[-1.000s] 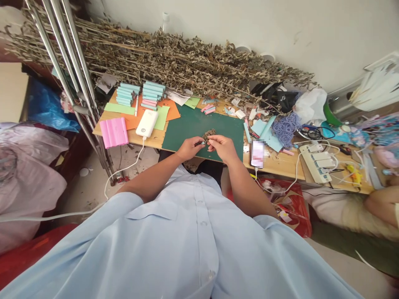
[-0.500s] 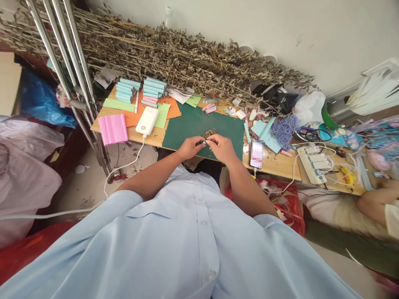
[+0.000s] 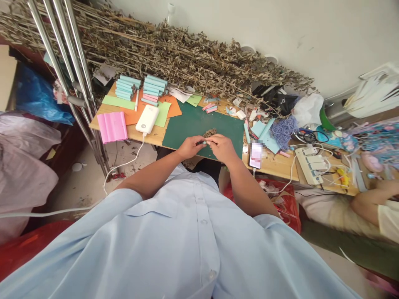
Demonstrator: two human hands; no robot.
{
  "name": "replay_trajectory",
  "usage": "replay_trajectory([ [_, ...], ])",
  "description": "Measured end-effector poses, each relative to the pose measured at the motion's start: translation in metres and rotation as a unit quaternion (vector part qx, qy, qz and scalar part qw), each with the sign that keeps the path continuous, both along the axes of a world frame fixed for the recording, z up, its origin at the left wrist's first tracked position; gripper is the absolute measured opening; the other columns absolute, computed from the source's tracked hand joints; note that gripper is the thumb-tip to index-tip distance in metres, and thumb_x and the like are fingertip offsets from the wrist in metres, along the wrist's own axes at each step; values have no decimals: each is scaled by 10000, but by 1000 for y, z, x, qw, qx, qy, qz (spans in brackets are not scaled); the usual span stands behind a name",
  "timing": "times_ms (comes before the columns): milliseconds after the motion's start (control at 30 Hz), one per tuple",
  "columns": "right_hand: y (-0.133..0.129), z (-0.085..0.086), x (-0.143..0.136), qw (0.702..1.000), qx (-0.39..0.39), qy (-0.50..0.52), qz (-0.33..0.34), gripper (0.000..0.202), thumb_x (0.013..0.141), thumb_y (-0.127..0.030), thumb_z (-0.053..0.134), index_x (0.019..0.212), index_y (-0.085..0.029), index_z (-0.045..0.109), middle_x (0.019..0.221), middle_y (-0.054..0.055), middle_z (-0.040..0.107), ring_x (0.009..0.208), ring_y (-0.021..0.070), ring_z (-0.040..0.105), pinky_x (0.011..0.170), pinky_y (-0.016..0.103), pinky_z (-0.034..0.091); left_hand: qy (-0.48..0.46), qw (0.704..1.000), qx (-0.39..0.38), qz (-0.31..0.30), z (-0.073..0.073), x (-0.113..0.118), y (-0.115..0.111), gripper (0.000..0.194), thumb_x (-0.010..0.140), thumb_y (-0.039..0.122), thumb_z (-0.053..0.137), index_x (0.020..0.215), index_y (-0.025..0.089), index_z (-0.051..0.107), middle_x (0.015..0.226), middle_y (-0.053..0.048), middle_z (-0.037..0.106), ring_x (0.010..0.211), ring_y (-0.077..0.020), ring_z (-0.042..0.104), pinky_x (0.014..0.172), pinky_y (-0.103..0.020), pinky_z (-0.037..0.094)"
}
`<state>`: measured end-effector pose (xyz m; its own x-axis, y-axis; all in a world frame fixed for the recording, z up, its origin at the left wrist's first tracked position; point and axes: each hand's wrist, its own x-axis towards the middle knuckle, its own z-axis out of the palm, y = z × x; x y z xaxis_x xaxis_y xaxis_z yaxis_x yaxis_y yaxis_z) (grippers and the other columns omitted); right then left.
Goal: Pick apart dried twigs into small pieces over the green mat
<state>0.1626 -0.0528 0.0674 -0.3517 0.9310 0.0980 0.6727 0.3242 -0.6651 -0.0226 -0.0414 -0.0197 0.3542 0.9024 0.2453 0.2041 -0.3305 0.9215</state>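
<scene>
Above the front edge of a green cutting mat (image 3: 202,118), both hands meet with their fingers closed. Pinched between my left hand (image 3: 191,148) and my right hand (image 3: 222,148) is a small light blue paper tube (image 3: 203,142), mostly covered by the fingers. Just behind the fingertips lies a little heap of crumbled dried herb (image 3: 210,132) on the mat. Short pink paper rolls (image 3: 210,108) rest at the mat's far edge. Left of the mat are stacks of light blue paper rolls (image 3: 155,86).
Dried plant bundles (image 3: 193,58) lie along the wall. A white power bank (image 3: 147,119) and a pink sheet (image 3: 112,126) are at left. To the right lie a phone (image 3: 255,155), purple yarn (image 3: 284,131) and a power strip (image 3: 309,166); another person's arm (image 3: 370,207) is at far right.
My right hand's fingers have shifted slightly over the small tube, and its forefinger now reaches further left. My left hand stays nearly still. The camera view has shifted slightly.
</scene>
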Motion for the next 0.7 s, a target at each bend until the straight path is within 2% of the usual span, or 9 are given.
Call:
replay_trajectory([
  [100, -1, 0, -1, 999, -10, -8, -38, 200, 913, -258, 614, 1023, -249, 781, 1002, 50, 769, 931, 221, 694, 901, 347, 530, -9, 1000, 2, -3, 0, 0, 0, 261, 945, 364, 662, 1070, 151, 745, 930, -46, 728, 764, -138, 594, 749, -264, 467],
  [200, -1, 2, -2, 998, -15, -32, -60, 140, 896, -285, 642, 945, -236, 764, 883, 35, 752, 797, 204, 661, 807, 325, 513, -14, 1000, -3, -2, 1, 0, 0, 246, 940, 362, 666, 1042, 152, 742, 912, -42, 725, 767, -140, 595, 755, -265, 467],
  [400, -1, 7, 0, 996, 36, -80, -6, 137, 931, -262, 600, 911, -220, 728, 911, 59, 737, 852, 220, 658, 825, 330, 484, -11, 1000, -1, -3, 1, 0, -1, 240, 935, 356, 658, 1035, 153, 735, 891, -32, 711, 750, -136, 576, 739, -265, 450],
  [533, 0, 9, 2, 992, 50, -111, 43, 169, 957, -226, 540, 922, -220, 706, 957, 80, 739, 946, 247, 661, 876, 349, 483, -5, 1000, -4, -1, 0, 0, -1, 270, 940, 392, 643, 1029, 155, 736, 884, -31, 703, 725, -135, 557, 722, -270, 447],
  [700, 3, 16, 0, 986, 57, -140, 67, 186, 959, -205, 514, 947, -206, 700, 1000, 100, 740, 955, 256, 665, 880, 356, 483, -21, 1000, -5, 0, -1, 0, -1, 306, 943, 417, 654, 1058, 150, 750, 903, -47, 726, 757, -146, 592, 745, -274, 472],
])
